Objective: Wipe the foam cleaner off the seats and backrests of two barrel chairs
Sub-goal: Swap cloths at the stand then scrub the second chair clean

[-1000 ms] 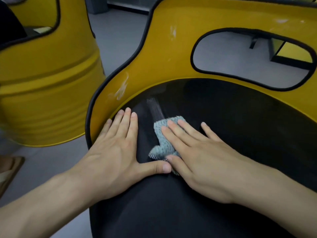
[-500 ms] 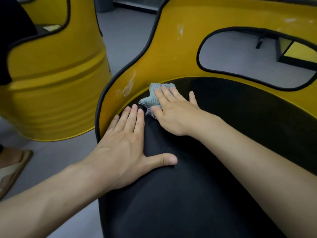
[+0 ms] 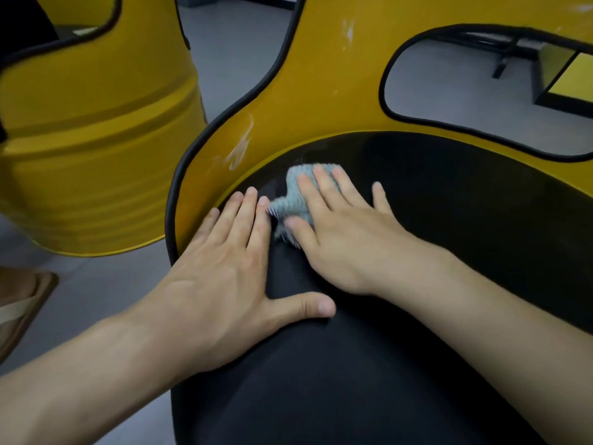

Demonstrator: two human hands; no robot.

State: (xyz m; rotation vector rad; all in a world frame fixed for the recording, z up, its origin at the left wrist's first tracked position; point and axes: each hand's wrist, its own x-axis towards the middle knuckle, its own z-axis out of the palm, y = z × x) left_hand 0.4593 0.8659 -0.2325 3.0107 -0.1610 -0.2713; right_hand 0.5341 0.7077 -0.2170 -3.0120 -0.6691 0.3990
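Your right hand (image 3: 340,239) pressed the blue cloth (image 3: 296,187) under straight fingers at the back-left edge of the seat (image 3: 417,348); your left hand (image 3: 224,277) lay spread flat beside it. On the backrest (image 3: 321,101), white streaks (image 3: 240,146), probably foam, sat unwiped; the second chair (image 3: 96,139) awaited.

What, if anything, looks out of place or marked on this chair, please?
White streaks mar the yellow backrest just above the left edge of the black seat, with a fainter smear higher up. They could be leftover foam or scuffs; I cannot tell. The right hand presses the blue cloth on the seat below them.
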